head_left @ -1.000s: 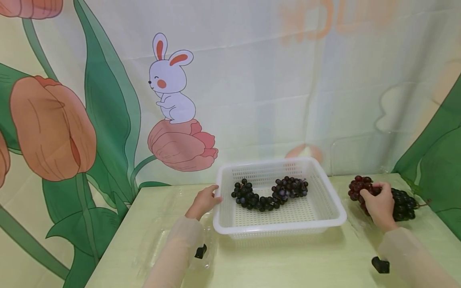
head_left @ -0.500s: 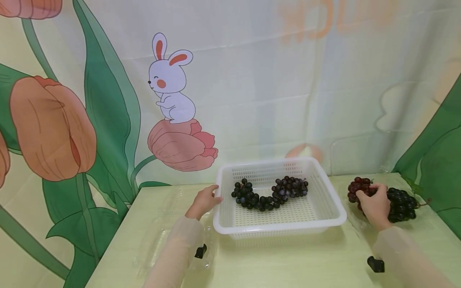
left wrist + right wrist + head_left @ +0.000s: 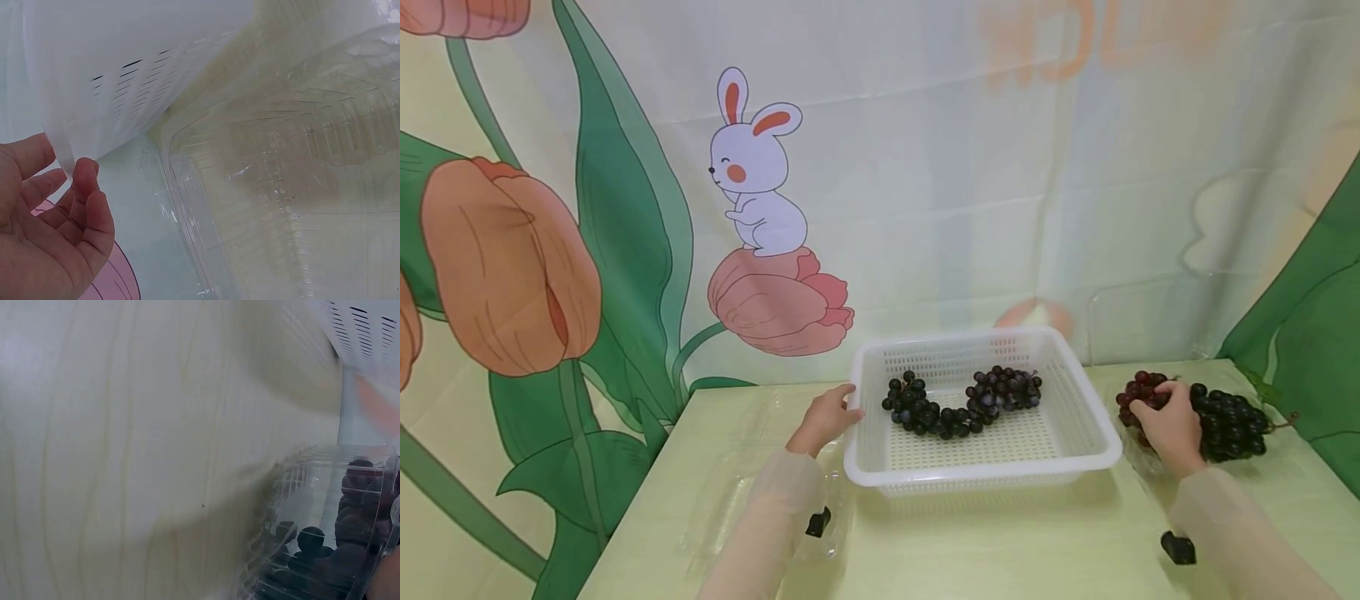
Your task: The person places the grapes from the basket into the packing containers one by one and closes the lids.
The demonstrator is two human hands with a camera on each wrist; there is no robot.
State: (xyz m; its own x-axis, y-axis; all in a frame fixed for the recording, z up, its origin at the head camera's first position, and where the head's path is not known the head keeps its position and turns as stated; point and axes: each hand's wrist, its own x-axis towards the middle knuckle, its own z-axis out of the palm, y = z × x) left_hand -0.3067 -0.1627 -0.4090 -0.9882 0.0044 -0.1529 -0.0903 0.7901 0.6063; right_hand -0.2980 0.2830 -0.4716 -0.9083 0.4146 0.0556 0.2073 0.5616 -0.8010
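At the left end of a white perforated basket (image 3: 985, 475), my left hand (image 3: 826, 419) pinches the rim, with thumb and fingers on either side of it in the left wrist view. Two bunches of dark grapes (image 3: 936, 417) and purplish-black grapes (image 3: 1003, 390) lie inside the basket. To its right, my right hand (image 3: 1172, 423) grips a bunch of red grapes (image 3: 1138, 392) from above, its fingers partly hiding them. Right beside that hand lies a bunch of black grapes (image 3: 1234, 425). A clear plastic box (image 3: 290, 506) surrounds these grapes in the right wrist view.
Another clear plastic box (image 3: 269, 187) lies on the table left of the basket, below my left forearm. Behind the pale green table (image 3: 970, 550) hangs a printed cloth (image 3: 925, 167) with a rabbit and tulips. A leafy stem (image 3: 1262, 387) is at the far right.
My right hand has shifted a little to the left with the red grapes, and more of the black bunch shows. My left hand and the basket stay in place.
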